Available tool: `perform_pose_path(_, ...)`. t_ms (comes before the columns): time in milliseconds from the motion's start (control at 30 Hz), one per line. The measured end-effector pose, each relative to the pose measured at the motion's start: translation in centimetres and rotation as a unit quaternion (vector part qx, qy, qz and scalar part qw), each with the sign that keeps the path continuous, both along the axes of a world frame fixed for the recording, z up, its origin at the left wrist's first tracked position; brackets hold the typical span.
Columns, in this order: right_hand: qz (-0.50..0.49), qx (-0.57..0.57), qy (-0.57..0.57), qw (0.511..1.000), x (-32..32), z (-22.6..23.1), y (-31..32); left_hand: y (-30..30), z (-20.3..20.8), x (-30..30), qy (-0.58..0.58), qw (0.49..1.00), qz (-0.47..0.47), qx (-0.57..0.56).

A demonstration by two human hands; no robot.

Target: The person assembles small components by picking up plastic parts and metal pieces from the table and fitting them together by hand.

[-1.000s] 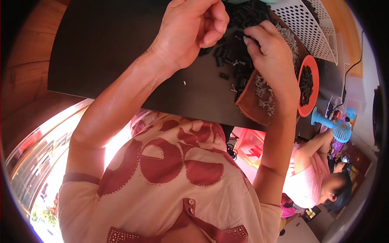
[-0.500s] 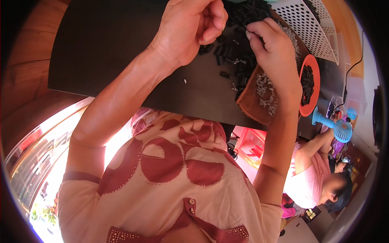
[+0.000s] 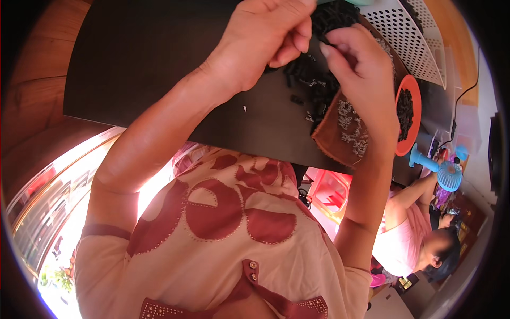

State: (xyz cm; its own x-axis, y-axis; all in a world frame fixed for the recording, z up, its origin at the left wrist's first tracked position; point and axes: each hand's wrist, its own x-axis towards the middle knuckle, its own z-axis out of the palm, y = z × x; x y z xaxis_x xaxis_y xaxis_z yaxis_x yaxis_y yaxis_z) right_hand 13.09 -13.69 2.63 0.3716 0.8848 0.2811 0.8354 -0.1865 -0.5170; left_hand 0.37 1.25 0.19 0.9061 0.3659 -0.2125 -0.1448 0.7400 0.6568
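Over a dark table (image 3: 143, 58), my left hand (image 3: 268, 40) is curled closed at the top edge of the view. Its thumb and fingertip press together there, and what they hold, if anything, I cannot make out. To its right, my right hand (image 3: 366, 61) pinches a small black piece between thumb and forefinger. A heap of small black tube-like pieces (image 3: 333, 18) lies behind and between the hands. Small metal springs (image 3: 353, 130) rest on a brown cloth (image 3: 332, 143) beneath my right wrist, and a few more are scattered among the black pieces.
Right of my right wrist stands an orange-red plate (image 3: 416, 103) of black pieces. White perforated baskets (image 3: 406, 37) are at the back right. A blue fan (image 3: 449, 175) and a seated person (image 3: 406, 228) are further right. A tiny white bit (image 3: 245, 108) lies near the table's front edge.
My left hand has moved right and slightly down, closer to my right hand. The right hand has shifted slightly right and remains in a pinch.
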Motion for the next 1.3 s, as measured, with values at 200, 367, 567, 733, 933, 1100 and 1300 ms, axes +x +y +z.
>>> perform_pose_path(200,0.017,0.054,0.063,0.996,-2.6,2.4,-0.3,-2.1,0.9,-0.1,0.052,0.931,-0.049,0.358)
perform_pose_path(367,0.024,0.061,0.069,0.995,-3.3,3.1,-0.7,-1.8,0.0,-0.3,-0.006,0.939,-0.072,0.336)
perform_pose_path(567,0.030,0.095,0.133,0.986,-2.1,2.1,-1.8,-1.4,0.2,-0.1,-0.053,0.976,-0.108,0.182)
perform_pose_path(733,0.042,0.139,0.091,0.985,-2.5,1.5,-1.3,-1.8,0.4,0.1,-0.068,0.979,-0.142,0.133)
perform_pose_path(933,0.044,0.154,0.057,0.985,-2.3,1.5,-1.2,-1.5,0.3,0.3,-0.032,0.971,-0.161,0.176)
perform_pose_path(1100,0.056,0.192,0.100,0.975,-1.0,0.6,-1.2,-1.2,0.2,0.7,-0.031,0.978,-0.123,0.164)
perform_pose_path(1300,-0.010,0.009,0.019,1.000,0.8,-1.6,-2.5,-1.0,0.1,0.4,-0.017,0.994,-0.109,0.001)
